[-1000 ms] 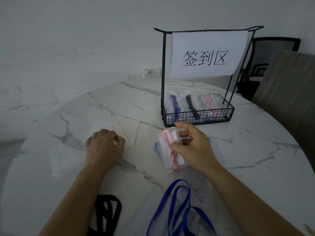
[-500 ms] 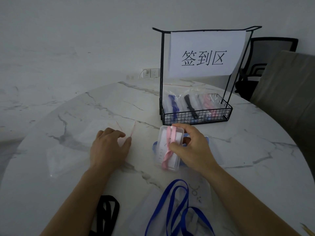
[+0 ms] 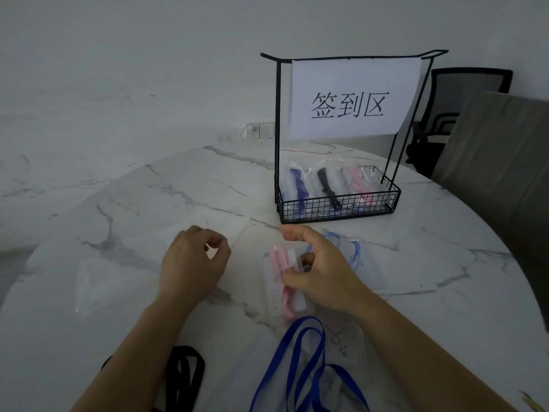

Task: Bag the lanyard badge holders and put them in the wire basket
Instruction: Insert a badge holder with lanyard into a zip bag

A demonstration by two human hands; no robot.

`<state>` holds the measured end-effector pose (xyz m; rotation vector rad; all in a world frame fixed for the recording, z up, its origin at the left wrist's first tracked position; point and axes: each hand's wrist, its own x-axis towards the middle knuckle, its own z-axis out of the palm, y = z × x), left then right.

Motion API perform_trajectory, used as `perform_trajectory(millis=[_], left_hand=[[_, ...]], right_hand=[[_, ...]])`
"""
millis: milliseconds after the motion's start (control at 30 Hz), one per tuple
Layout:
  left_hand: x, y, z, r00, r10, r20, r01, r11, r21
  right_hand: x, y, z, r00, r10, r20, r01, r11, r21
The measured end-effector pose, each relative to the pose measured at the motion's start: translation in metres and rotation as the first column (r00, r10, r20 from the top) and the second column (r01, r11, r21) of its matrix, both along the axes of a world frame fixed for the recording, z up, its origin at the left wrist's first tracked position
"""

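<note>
Nearest to us, at seven o'clock, a black lanyard lay on the marble surface. At six o'clock lay a blue lanyard with its clear holder, not yet bagged.

Beyond these, at eleven o'clock, the left hand was curled. Its thumb and forefinger met in a pinch on what we judged to be the mouth edge of a clear bag, which lay flat toward nine o'clock. The film was faint, so we could not confirm whether one layer or both were taken.

At one o'clock the right hand held the pink badge holder, its lanyard wrapped along it. The thumb and curled fingers pinched its side and the forefinger pointed straight to twelve. The holder was tilted, just beside the left hand and apart from the bag. A pale-blue holder lay partly behind the right hand.

We judged the step in hand to be opening the bag and loading the pink holder. We recommend the following:
- Take only the upper layer, so the mouth gapes.
- Lift it toward three o'clock, facing the holder.
- Feed the holder in narrow end first, with the lanyard pressed flat so no loop snags the lip.

Farthest, at one o'clock, the wire basket already held bagged holders under a paper sign.
</note>
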<state>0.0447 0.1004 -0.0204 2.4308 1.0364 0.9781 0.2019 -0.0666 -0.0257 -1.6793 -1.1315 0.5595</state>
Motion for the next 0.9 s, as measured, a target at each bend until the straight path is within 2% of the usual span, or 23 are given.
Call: perform_trajectory(millis=[100,267,467,567,700,800,900], left_hand=[[0.003,-0.01,0.006,0.991,-0.081,0.106,0.09,0.993,-0.083],[0.003,-0.021,0.005,0.982,-0.16,0.103,0.172,0.977,-0.123],[0.007,-0.026,0.005,0.966,-0.213,0.148,0.231,0.966,-0.117],[0.007,-0.027,0.008,0.954,-0.165,0.251,0.196,0.975,-0.106],[0.005,-0.025,0.013,0.913,0.001,0.407,0.072,0.984,-0.164],[0.005,-0.024,0.012,0.908,0.003,0.418,0.075,0.983,-0.17],[0.005,-0.026,0.01,0.916,-0.01,0.401,0.066,0.99,-0.127]], right_hand=[[0.001,0.0,-0.001,0.999,0.045,0.002,-0.045,0.999,-0.007],[0.0,-0.001,0.001,0.991,0.111,0.068,-0.111,0.994,-0.004],[0.001,0.0,0.0,0.991,0.093,0.092,-0.089,0.995,-0.039],[0.001,0.0,0.001,0.993,0.078,0.085,-0.074,0.996,-0.05],[0.002,-0.001,0.001,0.995,0.05,0.085,-0.045,0.997,-0.063],[0.001,-0.003,0.003,0.997,0.054,0.048,-0.051,0.997,-0.057],[0.002,-0.004,0.007,0.993,0.105,-0.055,-0.107,0.994,-0.033]])
